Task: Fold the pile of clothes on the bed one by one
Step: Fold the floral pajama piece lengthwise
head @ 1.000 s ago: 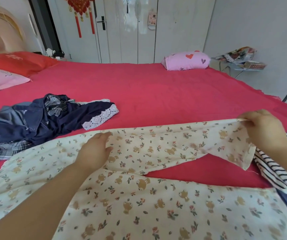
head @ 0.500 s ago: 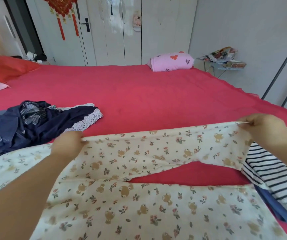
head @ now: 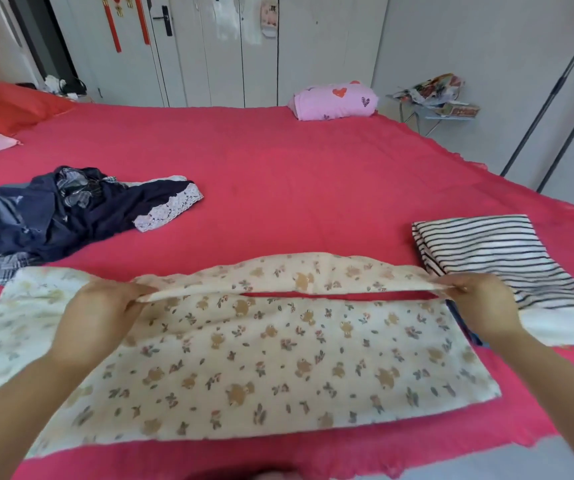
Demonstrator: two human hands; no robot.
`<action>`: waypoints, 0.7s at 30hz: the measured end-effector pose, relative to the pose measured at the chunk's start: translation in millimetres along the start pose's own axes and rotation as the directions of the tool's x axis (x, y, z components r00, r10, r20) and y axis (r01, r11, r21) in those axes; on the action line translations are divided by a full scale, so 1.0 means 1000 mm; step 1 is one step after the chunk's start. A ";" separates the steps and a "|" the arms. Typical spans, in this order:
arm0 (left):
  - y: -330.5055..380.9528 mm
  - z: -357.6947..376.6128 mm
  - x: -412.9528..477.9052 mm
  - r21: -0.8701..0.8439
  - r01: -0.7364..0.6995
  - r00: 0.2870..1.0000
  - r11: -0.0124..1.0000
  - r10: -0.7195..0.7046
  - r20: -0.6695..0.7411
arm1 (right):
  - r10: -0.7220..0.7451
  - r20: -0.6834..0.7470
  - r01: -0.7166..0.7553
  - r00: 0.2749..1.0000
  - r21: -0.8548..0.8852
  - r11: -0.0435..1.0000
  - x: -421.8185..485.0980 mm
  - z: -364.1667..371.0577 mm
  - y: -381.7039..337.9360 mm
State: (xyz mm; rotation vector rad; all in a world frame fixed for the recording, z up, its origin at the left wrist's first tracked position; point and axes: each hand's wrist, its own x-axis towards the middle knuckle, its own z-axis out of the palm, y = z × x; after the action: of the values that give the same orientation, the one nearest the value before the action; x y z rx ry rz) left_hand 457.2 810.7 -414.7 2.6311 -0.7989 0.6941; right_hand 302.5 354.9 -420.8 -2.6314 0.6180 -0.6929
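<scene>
Cream trousers with a small bear and flower print [head: 261, 358] lie across the near part of the red bed [head: 278, 161]. One leg lies flat; the other leg [head: 299, 275] is lifted just above its far edge. My left hand [head: 102, 313] pinches that raised leg near the crotch. My right hand [head: 482, 303] pinches its cuff end. A crumpled pile of dark navy and plaid clothes with a white lace hem [head: 60, 213] lies at the left.
A folded black-and-white striped garment [head: 496, 254] lies at the right, touching my right hand. A pink heart-print pillow [head: 334, 102] sits at the bed's far edge, red and pink pillows [head: 8, 105] at the far left. A small cluttered table [head: 434, 98] stands beyond the bed.
Both hands have pulled the far trouser leg toward me, so it now hangs over the near leg with only a thin red gap between. The view has shifted and the striped garment shows fully.
</scene>
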 end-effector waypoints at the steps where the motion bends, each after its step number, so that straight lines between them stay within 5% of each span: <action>1: 0.001 0.000 -0.015 0.002 -0.006 1.000 1.000 0.006 -0.007 | 0.015 -0.006 -0.015 1.000 0.005 1.000 -0.014 0.000 0.005; 5: -0.004 -0.004 -0.065 0.019 0.096 0.995 0.995 -0.095 -0.023 | 0.089 -0.071 -0.085 0.993 0.053 0.995 -0.059 -0.005 0.023; 8: -0.003 -0.002 -0.100 0.077 0.027 0.999 0.997 -0.030 0.032 | 0.071 -0.072 -0.067 0.995 0.057 0.996 -0.087 -0.008 0.032; 19: 0.008 0.004 -0.140 0.163 -0.122 0.948 0.979 0.067 0.312 | 0.146 0.237 -0.105 0.960 -0.180 0.978 -0.139 0.002 0.056; 21: 0.013 0.000 -0.131 0.154 -0.058 0.925 0.986 -0.005 0.381 | 0.186 0.222 -0.134 0.957 -0.230 0.964 -0.137 0.000 0.054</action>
State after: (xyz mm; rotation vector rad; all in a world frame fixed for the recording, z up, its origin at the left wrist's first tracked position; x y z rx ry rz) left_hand 354.4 857.6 -482.1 2.9589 -0.9150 0.2602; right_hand 177.9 376.6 -495.4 -2.7596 0.8626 -0.2628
